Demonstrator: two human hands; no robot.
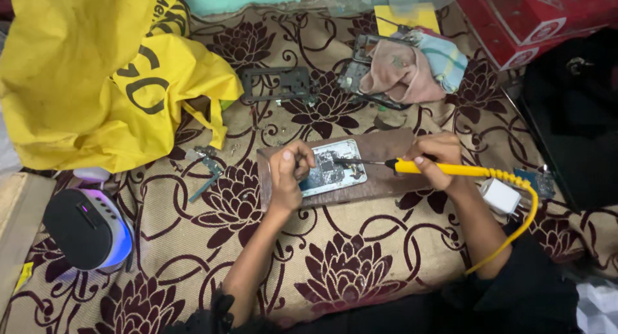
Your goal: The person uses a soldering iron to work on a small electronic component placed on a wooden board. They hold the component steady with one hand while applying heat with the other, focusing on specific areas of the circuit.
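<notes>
An opened phone with its circuit board exposed lies on a brown wooden board in the middle of the patterned mat. My left hand rests on the phone's left end, fingers curled and pressing it down. My right hand grips a yellow-handled soldering iron. The iron's dark tip reaches left and touches the circuit board near its middle. A yellow coiled cord runs from the handle down past my right forearm.
A yellow cloth bag lies at upper left. A dark phone frame and a cloth-covered pile of parts sit behind the board. A round black-and-white device stands at left, red boxes at upper right, a white charger by my right wrist.
</notes>
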